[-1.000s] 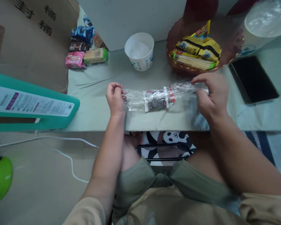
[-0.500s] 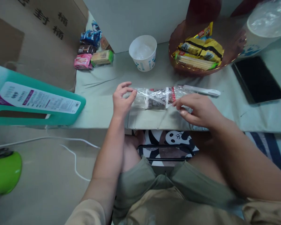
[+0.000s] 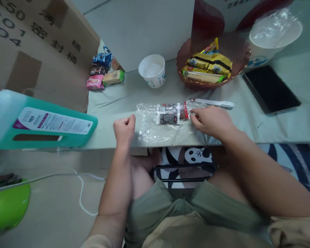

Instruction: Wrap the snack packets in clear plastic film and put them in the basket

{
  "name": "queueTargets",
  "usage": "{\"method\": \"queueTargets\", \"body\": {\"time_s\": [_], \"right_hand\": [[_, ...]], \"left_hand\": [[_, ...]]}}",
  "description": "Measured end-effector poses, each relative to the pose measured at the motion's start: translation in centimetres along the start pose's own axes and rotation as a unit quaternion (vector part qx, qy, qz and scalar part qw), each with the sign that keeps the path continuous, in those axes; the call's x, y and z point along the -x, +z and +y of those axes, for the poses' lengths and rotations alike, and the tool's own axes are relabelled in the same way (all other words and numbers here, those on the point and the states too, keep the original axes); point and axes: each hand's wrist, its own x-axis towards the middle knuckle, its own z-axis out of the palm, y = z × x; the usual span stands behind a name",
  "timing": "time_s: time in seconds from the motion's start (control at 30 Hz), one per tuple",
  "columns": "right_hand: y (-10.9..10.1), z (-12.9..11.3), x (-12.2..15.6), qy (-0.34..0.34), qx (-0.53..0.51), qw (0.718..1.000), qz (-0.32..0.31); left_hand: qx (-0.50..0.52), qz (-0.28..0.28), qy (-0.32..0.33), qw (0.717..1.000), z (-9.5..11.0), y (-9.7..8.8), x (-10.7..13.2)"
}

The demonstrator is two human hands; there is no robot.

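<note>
A sheet of clear plastic film (image 3: 149,132) lies spread on the cloth-covered table. On it sits a small bundle of wrapped snacks (image 3: 169,114), dark with white bands and a red end at the right. My left hand (image 3: 124,130) is a closed fist just left of the film, apart from it, with nothing visible inside. My right hand (image 3: 213,120) rests at the film's right side by the red end, its fingers curled and pinched on the film. The fingertips are partly hidden. Behind that hand lies a white, slim-handled tool, seemingly a cutter (image 3: 217,103).
At the back stand a white paper cup (image 3: 152,74), a reddish bowl (image 3: 180,70) of snacks and a film-topped bucket (image 3: 263,51). A black phone (image 3: 272,89) lies right. Snack packs (image 3: 95,82), a carton (image 3: 48,69) and a green-liquid jug (image 3: 87,120) are left.
My left hand has drawn back leftward from the film and closed into a fist. The film now lies flatter and more spread out. My right hand stays by the bundle's red end. The view has shifted.
</note>
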Motion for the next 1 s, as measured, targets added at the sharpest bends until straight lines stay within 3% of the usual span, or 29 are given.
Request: {"method": "queueTargets", "body": {"time_s": [0.03,0.1,0.3,0.5,0.6,0.67,0.73,0.8,0.9,1.0], "right_hand": [[0.0,-0.2,-0.2,0.012,-0.010,1.000,0.010],[0.2,-0.5,-0.5,0.024,-0.049,0.998,0.036],[1.2,-1.3,-1.6,0.038,-0.137,0.981,0.128],[3.2,-1.0,-2.7,-0.082,-0.152,0.956,0.238],[3.6,-1.2,-2.7,-0.082,-0.139,0.950,0.266],[3.6,-1.4,-2.6,-0.120,-0.143,0.951,0.248],[3.8,-1.7,-2.5,-0.182,-0.161,0.944,0.224],[4.0,-2.0,-2.5,-0.218,-0.183,0.936,0.206],[4.6,-2.4,-2.8,-0.209,-0.218,0.937,0.173],[4.9,-2.5,-3.3,-0.189,-0.272,0.928,0.171]], "left_hand": [[-0.021,0.028,-0.026,0.999,-0.3,0.4,-0.5],[-0.032,0.023,-0.034,0.999,-0.9,1.4,-1.4],[0.026,-0.103,0.050,0.993,-0.2,3.5,-1.7],[-0.018,-0.230,0.095,0.968,1.1,3.3,-1.2],[0.057,-0.263,0.064,0.961,0.8,3.0,-1.4],[0.160,-0.268,0.026,0.950,0.8,3.2,-1.3],[0.299,-0.278,-0.018,0.913,1.1,3.6,-1.1],[0.429,-0.300,-0.059,0.850,1.8,4.0,-0.8],[0.554,-0.332,-0.081,0.760,3.0,4.3,-0.3],[0.614,-0.328,-0.077,0.714,3.8,4.1,-0.1]]}}
